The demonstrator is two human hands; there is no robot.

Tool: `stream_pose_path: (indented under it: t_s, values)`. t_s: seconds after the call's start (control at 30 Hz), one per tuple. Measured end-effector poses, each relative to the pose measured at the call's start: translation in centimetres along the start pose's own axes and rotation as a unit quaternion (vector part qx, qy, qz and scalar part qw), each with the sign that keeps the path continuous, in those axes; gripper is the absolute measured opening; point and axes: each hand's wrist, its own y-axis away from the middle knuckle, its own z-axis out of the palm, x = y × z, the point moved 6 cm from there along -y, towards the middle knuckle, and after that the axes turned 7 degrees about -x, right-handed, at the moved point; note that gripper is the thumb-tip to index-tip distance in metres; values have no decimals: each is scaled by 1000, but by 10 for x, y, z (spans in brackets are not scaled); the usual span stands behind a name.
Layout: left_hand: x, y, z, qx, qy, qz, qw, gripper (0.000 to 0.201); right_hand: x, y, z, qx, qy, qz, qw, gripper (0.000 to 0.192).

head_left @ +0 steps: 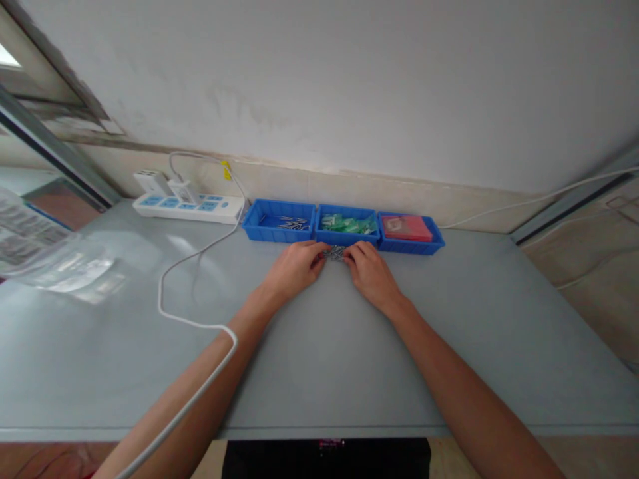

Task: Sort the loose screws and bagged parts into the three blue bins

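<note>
Right now both hands rest on the grey desk (pixel 319 359), drawn together around a small heap of metal screws (pixel 335 253) that lies just in front of the middle blue bin (pixel 348 236). The left hand (pixel 295 266) cups the heap from one side and the right hand (pixel 370 271) from the other, fingers curled inward and touching the pile; whether any screw is actually pinched between them I cannot tell, since the fingertips hide it.

Three bins stand in a row against the wall. The left blue bin (pixel 259 229) already holds a few screws of the same silvery kind, the middle one holds green plastic pieces (pixel 349 223), and the right blue bin (pixel 434 243) holds a red flat packet (pixel 407 227).

Judging from that, the work looks only partly done: some screws sit in a bin, while the heap on the desk is still loose and gathered, not yet lifted.

Off to the left, a white power strip (pixel 187 206) lies near the wall, its white cable (pixel 190 319) looping across the desk and over the left forearm. A clear plastic bag (pixel 54 259) lies at the far left edge.
</note>
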Motion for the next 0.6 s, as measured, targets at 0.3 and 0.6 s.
stream_pose_path:
  t_s: [0.3,0.6]
  values:
    - [15,3,-5,46,-21,52,997,36,0,5,-15,-1,-69,-37,997,14]
    - [20,3,-4,22,-78,96,992,22,-12,9,-24,8,-15,-79,997,18]
